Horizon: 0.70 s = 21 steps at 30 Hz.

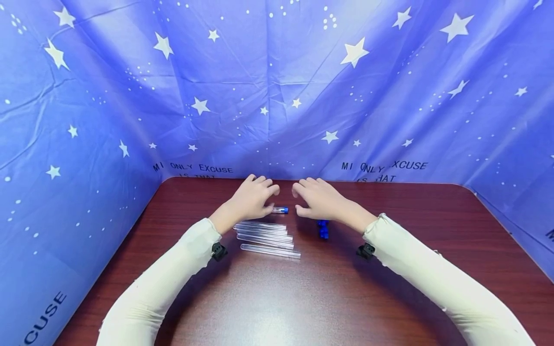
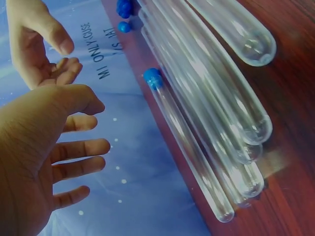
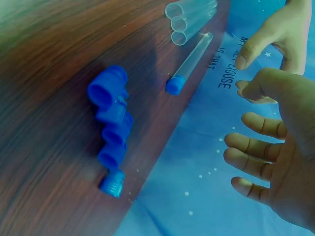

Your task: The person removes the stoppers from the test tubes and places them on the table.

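My left hand hovers over the far part of the table, its fingers loosely bent and nothing between them. Facing it across a small gap is my right hand, also relaxed and holding nothing. A clear test tube with a blue cap lies beside the left hand, which partly hides it in the head view; the left wrist view shows the capped tube along its length. Several uncapped clear test tubes lie side by side nearer the body. Loose blue caps form a row below the right hand.
The reddish-brown wooden table reflects light near its front. A blue curtain with white stars and printed words hangs right behind the table's far edge and along both sides. Small black cameras sit at the wrists.
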Available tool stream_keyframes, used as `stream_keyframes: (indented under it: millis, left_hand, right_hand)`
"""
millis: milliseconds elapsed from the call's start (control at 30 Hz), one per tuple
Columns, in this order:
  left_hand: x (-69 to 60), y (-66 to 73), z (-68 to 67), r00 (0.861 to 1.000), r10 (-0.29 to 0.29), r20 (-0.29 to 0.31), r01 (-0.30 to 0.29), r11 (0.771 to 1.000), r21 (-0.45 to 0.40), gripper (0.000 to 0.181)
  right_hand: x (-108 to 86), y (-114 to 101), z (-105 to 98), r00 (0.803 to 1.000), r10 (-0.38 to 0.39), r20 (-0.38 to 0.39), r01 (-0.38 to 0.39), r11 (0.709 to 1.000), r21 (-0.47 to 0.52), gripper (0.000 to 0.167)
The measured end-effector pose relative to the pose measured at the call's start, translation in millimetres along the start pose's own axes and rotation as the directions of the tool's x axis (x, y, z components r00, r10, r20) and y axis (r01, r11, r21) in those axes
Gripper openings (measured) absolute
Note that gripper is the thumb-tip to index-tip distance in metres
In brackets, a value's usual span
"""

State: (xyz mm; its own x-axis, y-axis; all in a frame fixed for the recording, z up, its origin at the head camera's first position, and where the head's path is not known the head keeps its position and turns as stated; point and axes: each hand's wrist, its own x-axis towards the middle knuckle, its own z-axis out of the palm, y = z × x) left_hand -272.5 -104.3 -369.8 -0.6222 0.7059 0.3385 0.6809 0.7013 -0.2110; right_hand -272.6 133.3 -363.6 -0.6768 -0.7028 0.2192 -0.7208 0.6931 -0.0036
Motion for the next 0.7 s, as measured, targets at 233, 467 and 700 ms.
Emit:
stream_keyframes:
  millis: [233, 467, 700]
  left_hand:
    - [-3.9, -2.9, 6.4, 1.000, 0.000, 0.010, 0.000, 1.000, 0.001, 0.029]
    - [-5.8, -5.4, 13.4, 0.993, -0.043, 0.114, 0.048, 0.998, -0.038, 0.031]
    - [-8.5, -8.9, 21.4, 0.971, -0.098, 0.219, 0.112, 0.992, -0.051, 0.028]
  right_hand:
    - [18.1, -1.0, 12.0, 0.993, 0.053, 0.101, -0.055, 0.998, 0.016, 0.028]
    - [29.2, -3.3, 20.6, 0.983, 0.084, 0.166, -0.091, 0.995, 0.037, 0.031]
    - [34.8, -6.7, 28.6, 0.974, 0.099, 0.204, -0.106, 0.994, 0.025, 0.029]
